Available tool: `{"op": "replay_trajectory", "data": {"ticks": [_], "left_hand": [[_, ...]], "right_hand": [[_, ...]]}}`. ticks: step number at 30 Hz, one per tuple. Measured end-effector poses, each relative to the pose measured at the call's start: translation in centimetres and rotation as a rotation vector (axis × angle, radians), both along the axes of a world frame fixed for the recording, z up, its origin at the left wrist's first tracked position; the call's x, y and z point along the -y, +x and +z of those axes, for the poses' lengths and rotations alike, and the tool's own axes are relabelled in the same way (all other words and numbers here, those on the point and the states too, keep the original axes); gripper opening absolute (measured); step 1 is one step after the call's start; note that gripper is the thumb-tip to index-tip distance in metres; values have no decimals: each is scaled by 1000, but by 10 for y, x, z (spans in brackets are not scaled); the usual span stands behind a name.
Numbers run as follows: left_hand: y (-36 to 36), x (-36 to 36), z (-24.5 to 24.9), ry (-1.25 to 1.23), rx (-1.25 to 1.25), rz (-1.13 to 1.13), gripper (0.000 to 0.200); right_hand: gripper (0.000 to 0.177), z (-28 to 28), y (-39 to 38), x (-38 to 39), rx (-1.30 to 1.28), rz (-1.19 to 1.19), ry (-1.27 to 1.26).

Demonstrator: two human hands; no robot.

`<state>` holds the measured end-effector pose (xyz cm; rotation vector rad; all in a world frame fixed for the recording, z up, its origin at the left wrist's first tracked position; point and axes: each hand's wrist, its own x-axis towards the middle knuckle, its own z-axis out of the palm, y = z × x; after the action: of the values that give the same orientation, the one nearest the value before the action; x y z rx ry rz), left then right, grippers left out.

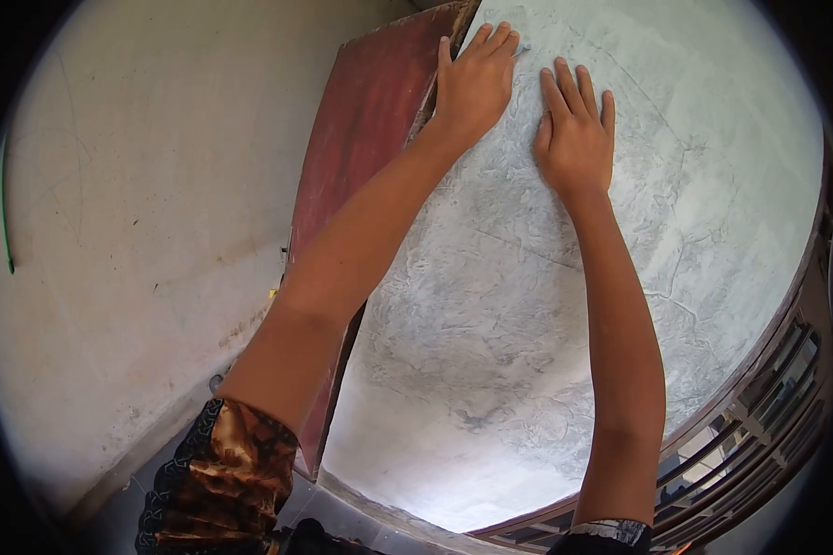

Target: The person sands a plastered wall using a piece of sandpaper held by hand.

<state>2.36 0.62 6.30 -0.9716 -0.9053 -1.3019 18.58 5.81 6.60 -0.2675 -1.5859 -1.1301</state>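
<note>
Both arms reach up across a pale grey-green wall surface (491,305) covered in creases and wrinkles, like stuck-on wallpaper. My left hand (478,81) lies against it near the top, beside the edge of a dark red wooden panel (366,120). Its fingers are stretched, with the thumb apart. A small bluish bit shows at its fingertips, too small to name. A little lower and to the right, my right hand (578,139) rests flat on the same surface, fingers spread. Nothing shows in its grasp.
A plain, scuffed cream wall (157,185) stands at the left, with a green cord (7,213) hanging on it. Dark brown slatted window frames (750,425) curve along the lower right. Grey floor tiles (315,509) show at the bottom.
</note>
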Motion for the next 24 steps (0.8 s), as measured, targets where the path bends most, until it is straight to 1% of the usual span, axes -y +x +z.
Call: {"op": "replay_trajectory", "data": {"ticks": [2, 3, 4, 5, 6, 8, 11, 13, 14, 15, 17, 18, 20, 21, 23, 24], "left_hand": [[-5, -4, 1, 3, -35, -4, 35], [-3, -4, -17, -5, -32, -9, 35], [0, -3, -48, -30, -42, -36, 35], [2, -1, -68, -55, -60, -65, 34], [1, 0, -74, -64, -80, -71, 34], [-5, 2, -80, -96, -90, 19, 35], [-8, 4, -20, -55, -104, -26, 38], [-9, 2, -3, -42, -120, -44, 38], [-10, 1, 0, -37, -123, -56, 39], [-10, -2, -14, -41, -126, -62, 39], [-7, -2, -58, -83, -132, -76, 34], [-7, 2, -65, -83, -134, -80, 34], [-11, 6, -73, -118, -162, 2, 34], [-11, 9, -58, -118, -169, 0, 34], [-11, 8, -14, -74, -150, -43, 37], [-14, 4, -3, -76, -157, -49, 37]], "right_hand": [[51, 0, 0, 0, -2, 2, 5], [51, -2, 0, 0, -7, 5, 13], [51, -4, 0, -1, -8, 0, 4], [51, -5, -1, -2, -9, -1, 10], [51, -6, 0, -3, -22, -1, 15], [51, -6, 1, -2, -36, -11, 6], [51, -6, 1, 1, -27, -7, 2], [51, -3, 1, 2, -33, 2, 2], [51, -3, 2, 2, -31, 3, 4], [51, -6, 2, 2, -27, 4, 1], [51, -6, 2, 0, -30, 6, 8], [50, -6, 2, 0, -33, 13, 16], [50, -6, 3, 0, -31, 16, 11], [50, -5, 3, 0, -29, 21, 8], [50, -5, 3, 2, -28, 31, 1], [50, -5, 3, 2, -26, 45, -3]]}}
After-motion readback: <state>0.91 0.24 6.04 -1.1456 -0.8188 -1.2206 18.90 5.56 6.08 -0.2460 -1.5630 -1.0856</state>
